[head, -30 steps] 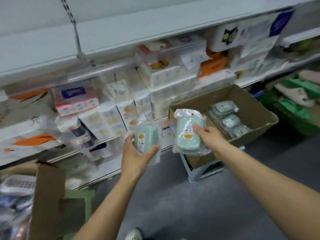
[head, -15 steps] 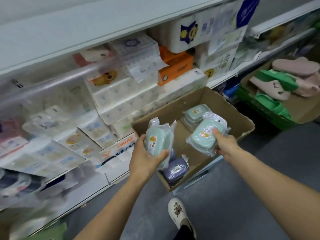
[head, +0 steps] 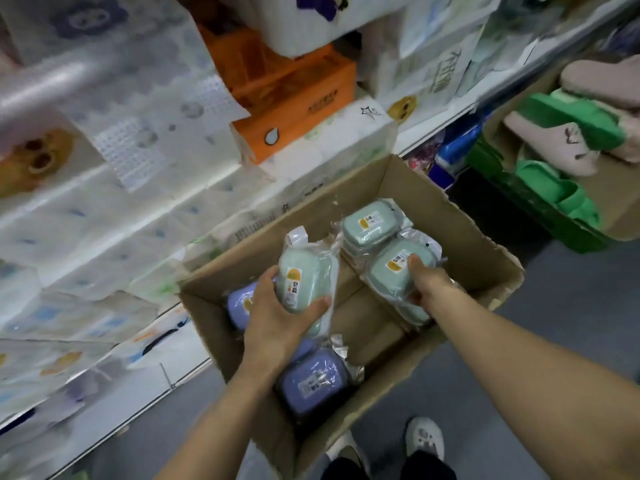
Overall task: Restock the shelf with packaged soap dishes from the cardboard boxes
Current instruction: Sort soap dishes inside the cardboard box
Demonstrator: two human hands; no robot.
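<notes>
Head view looks down into an open cardboard box (head: 460, 216) standing on the floor against the shelf (head: 446, 116), with both of the person's arms reaching into it. The left hand (head: 277, 323) has its fingers and thumb wrapped round a pale green packaged soap dish (head: 304, 275), held tilted just above the box's left side, over two purple packaged dishes (head: 313, 381) lying in the bottom. The right hand (head: 429, 282) is curled over a second green dish (head: 394, 268) that sits on top of a stack of like packets at the right of the box; whether this packet is lifted or lying on the stack cannot be told. Another green packet (head: 369, 223) lies just behind it. The step in hand appears to be the gathering of stock from the box, one packet per hand, with none of these yet on the shelf. The next move would call for both packets to be raised clear of the box walls and carried to a free spot on the shelf, which is crowded here with tissue packs (head: 294, 95); the slippery wrap suggests a firm hold is wise.
</notes>
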